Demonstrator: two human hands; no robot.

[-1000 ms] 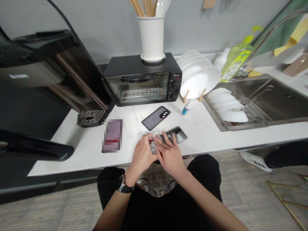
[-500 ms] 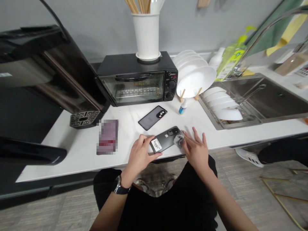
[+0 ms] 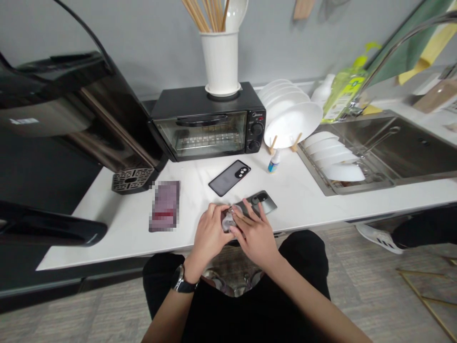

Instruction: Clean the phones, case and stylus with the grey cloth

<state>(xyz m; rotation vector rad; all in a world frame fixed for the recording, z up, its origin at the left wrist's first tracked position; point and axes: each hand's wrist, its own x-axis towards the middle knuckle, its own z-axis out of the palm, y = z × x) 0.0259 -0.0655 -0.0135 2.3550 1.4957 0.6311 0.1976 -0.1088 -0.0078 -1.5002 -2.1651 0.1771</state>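
Both hands meet at the near edge of the white surface (image 3: pixel 307 190) over a grey phone (image 3: pixel 264 202) lying back-up; left hand (image 3: pixel 209 233) with fingers curled around the phone's near end, right hand (image 3: pixel 255 233) with fingers closed on a small pale wipe (image 3: pixel 227 220) pressed onto the phone. A dark phone case (image 3: pixel 229 177) lies just behind it, a small dropper bottle (image 3: pixel 274 162) farther back right. Black toaster oven (image 3: pixel 209 121) at the wall, white plates (image 3: pixel 293 119) racked beside it.
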